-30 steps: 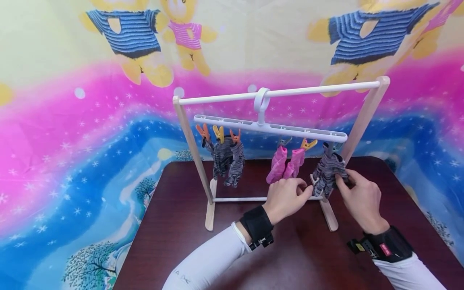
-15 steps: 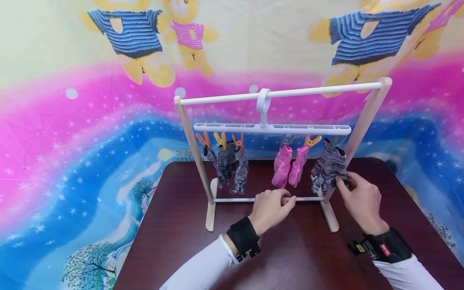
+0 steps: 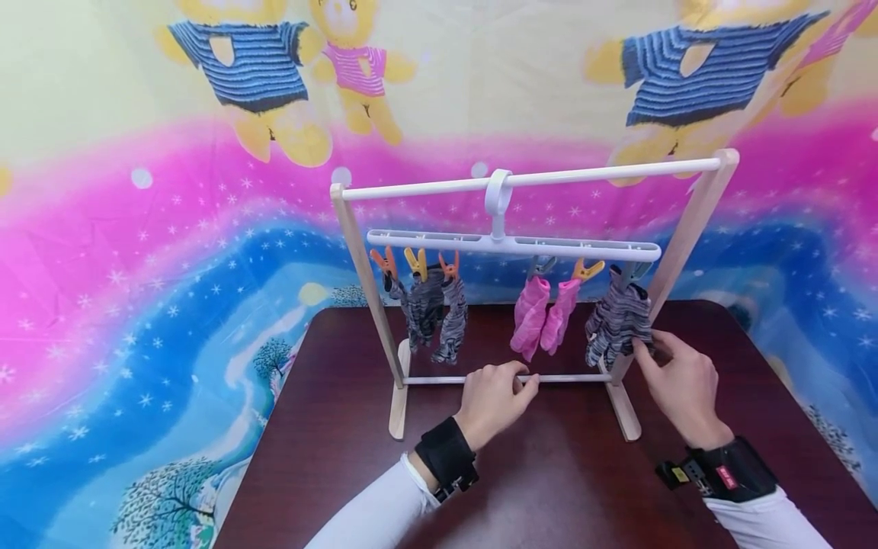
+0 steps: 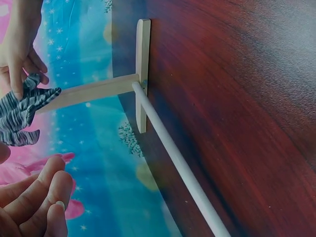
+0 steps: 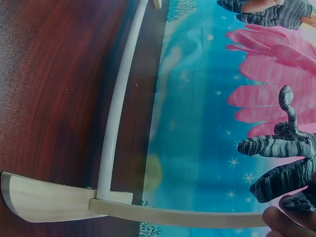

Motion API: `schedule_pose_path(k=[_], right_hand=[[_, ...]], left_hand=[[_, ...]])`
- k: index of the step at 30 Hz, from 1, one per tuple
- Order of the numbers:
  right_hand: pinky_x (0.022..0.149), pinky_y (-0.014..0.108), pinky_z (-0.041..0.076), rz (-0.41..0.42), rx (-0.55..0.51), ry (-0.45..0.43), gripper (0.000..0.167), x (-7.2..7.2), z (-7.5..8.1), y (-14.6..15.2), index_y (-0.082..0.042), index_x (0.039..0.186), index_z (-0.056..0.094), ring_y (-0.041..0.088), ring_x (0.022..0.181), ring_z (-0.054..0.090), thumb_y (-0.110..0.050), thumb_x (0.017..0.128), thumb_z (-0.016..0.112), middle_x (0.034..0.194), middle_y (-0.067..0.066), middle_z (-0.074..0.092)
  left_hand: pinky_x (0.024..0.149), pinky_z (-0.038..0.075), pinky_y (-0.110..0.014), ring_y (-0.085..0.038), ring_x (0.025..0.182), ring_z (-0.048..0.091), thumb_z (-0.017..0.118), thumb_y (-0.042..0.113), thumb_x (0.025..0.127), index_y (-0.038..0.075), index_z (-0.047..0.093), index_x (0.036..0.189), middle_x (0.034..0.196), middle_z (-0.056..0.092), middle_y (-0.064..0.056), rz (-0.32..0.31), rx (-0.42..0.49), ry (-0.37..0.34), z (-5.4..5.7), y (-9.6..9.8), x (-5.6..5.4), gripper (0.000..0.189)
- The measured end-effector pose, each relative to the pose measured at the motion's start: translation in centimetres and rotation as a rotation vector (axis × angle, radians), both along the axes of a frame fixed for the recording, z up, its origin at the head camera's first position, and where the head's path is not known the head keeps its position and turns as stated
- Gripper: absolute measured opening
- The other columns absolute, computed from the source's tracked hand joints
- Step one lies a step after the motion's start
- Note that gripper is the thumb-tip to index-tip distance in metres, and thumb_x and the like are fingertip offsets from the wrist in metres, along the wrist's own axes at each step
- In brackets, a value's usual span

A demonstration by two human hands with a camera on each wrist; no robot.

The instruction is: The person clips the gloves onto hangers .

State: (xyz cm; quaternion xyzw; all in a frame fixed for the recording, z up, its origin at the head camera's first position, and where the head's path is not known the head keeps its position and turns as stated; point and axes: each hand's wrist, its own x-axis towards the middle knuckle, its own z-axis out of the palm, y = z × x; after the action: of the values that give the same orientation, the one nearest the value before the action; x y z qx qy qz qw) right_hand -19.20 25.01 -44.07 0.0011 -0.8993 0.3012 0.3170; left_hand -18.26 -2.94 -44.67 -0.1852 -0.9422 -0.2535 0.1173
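A dark grey streaked knit glove [image 3: 620, 319] hangs from a blue-grey clothespin [image 3: 636, 270] at the right end of a white hanger [image 3: 507, 244]. My right hand [image 3: 680, 389] pinches one of its fingers at the lower right edge; the glove's other fingers dangle loose in the right wrist view. With nothing in its loosely bent fingers, my left hand [image 3: 495, 400] hovers in front of the rack's lower rod, below pink gloves [image 3: 530, 316]. Those hang from a blue-grey and a yellow clothespin [image 3: 588, 269]. At the hanger's left end another grey glove [image 3: 427, 309] hangs from orange and yellow clothespins.
The hanger hooks over the white top rod [image 3: 604, 172] of a wooden-legged rack [image 3: 366, 282]. Its feet stand on a dark red-brown table [image 3: 329, 457]. A cloth backdrop [image 3: 226, 191] with bears and snowflakes rises close behind.
My left hand has moved left and down, away from the right-hand grey glove. The hanger's right end rose, then dipped slightly. My right hand keeps its pinch on the glove.
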Motion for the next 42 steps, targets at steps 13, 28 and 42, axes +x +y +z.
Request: schedule_pose_path(k=[13,28,42], right_hand=[[0.059,0.050,0.047,-0.014,0.014,-0.137,0.033,0.5,-0.7,0.4,0.001,0.114,0.072,0.044,0.082,0.070,-0.024,0.093,0.069,0.094,0.024,0.076],[0.047,0.030,0.039,0.061,0.101,-0.199,0.020,1.6,-2.5,0.0,-0.008,0.093,0.074,0.028,0.062,0.066,-0.029,0.091,0.073,0.076,0.011,0.076],[0.047,0.031,0.041,0.091,0.079,-0.261,0.026,2.8,-4.3,-2.1,-0.008,0.105,0.076,0.018,0.060,0.066,-0.030,0.093,0.070,0.079,0.007,0.077]], left_hand=[[0.051,0.037,-0.014,-0.001,0.060,0.061,0.061,0.041,0.098,0.020,0.078,0.106,0.064,0.067,0.015,0.049,0.016,-0.025,-1.2,-1.4,0.2,0.028],[0.054,0.040,-0.018,-0.001,0.063,0.063,0.061,0.043,0.097,0.019,0.078,0.107,0.065,0.066,0.017,0.102,0.006,-0.051,-2.4,-3.1,0.5,0.031],[0.055,0.041,-0.020,0.001,0.060,0.060,0.061,0.041,0.097,0.020,0.077,0.103,0.070,0.072,0.014,0.183,0.079,-0.071,-3.4,-5.4,0.8,0.027]])
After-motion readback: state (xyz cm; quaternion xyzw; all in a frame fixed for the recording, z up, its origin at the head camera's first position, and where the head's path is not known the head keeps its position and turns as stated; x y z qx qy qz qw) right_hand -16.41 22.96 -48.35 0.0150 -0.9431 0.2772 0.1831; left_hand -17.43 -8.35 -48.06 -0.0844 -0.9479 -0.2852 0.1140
